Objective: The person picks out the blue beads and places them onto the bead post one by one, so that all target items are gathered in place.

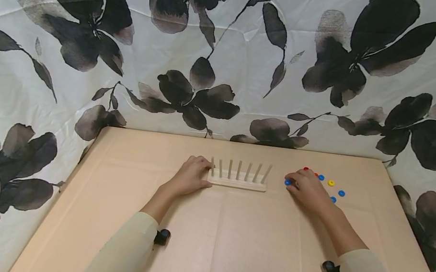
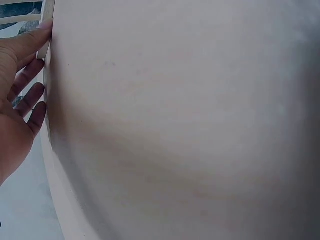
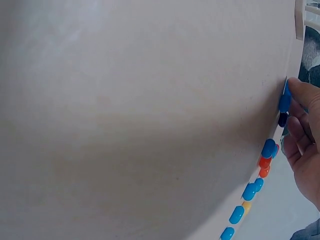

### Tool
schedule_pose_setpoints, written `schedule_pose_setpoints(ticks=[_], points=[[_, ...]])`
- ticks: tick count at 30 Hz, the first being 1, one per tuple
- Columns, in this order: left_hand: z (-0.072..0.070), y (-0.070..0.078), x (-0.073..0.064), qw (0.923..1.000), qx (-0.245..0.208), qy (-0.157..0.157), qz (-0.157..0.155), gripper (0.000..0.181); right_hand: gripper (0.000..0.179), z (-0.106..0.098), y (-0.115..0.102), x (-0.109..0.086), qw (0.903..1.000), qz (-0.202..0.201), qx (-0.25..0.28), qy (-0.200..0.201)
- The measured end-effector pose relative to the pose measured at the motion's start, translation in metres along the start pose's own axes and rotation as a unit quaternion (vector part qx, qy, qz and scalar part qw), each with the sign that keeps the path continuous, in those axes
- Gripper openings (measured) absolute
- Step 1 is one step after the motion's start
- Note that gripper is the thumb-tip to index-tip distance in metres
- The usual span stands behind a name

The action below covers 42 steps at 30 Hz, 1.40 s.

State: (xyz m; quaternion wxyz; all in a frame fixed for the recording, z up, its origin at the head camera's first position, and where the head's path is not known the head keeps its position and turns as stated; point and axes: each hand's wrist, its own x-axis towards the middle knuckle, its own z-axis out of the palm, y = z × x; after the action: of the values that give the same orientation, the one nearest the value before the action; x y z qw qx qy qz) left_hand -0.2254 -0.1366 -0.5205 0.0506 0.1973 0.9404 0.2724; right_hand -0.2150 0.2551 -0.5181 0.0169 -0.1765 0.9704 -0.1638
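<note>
A pale wooden peg rack, a flat base with a row of several upright pegs, stands near the table's far edge. My left hand grips its left end, thumb at the front and fingers behind; the left wrist view shows the thumb against the base. To the right of the rack, my right hand pinches a blue ring between thumb and fingers, low over the tabletop. In the right wrist view the thumb lies on that blue ring. All the pegs are bare.
Around and beyond the right hand lie several loose rings: a yellow ring, a blue ring and red ones, some partly hidden by the hand. The light wooden table ends just behind the rack, at a floral cloth.
</note>
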Motion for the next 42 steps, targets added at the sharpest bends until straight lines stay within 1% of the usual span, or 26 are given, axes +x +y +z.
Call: schedule_pose_setpoints(ticks=[12,18,22,28,34,38,42], points=[[0.0,-0.0033,0.0021,0.9998,-0.013,-0.01,-0.012,0.055,0.022,0.002,-0.0019,0.0008,0.9996,0.013,0.026,0.0],[0.0003,-0.0029,0.0021,0.9995,-0.023,-0.012,-0.016,0.053,0.024,0.0045,-0.0029,-0.0001,0.9982,0.039,0.045,-0.009],[0.0002,-0.003,0.0021,0.9994,-0.028,-0.015,-0.017,0.053,0.024,0.005,-0.0034,-0.0007,0.9978,0.047,0.045,-0.012],[-0.0018,-0.0017,0.0022,0.9992,-0.034,-0.015,-0.016,0.053,0.023,0.003,-0.0043,0.0003,0.9978,0.048,0.044,-0.009],[-0.003,-0.0009,0.0019,0.9992,-0.03,-0.019,-0.015,0.053,0.022,0.0015,-0.0058,0.001,0.9981,0.046,0.038,-0.015],[-0.0032,-0.0004,0.0016,0.9993,-0.026,-0.023,-0.015,0.053,0.02,0.0005,-0.0059,0.0006,0.9988,0.033,0.035,-0.011],[-0.0038,-0.0001,0.0017,0.9994,-0.023,-0.023,-0.015,0.052,0.016,-0.0006,-0.0051,0.0008,0.9996,0.009,0.026,-0.001]])
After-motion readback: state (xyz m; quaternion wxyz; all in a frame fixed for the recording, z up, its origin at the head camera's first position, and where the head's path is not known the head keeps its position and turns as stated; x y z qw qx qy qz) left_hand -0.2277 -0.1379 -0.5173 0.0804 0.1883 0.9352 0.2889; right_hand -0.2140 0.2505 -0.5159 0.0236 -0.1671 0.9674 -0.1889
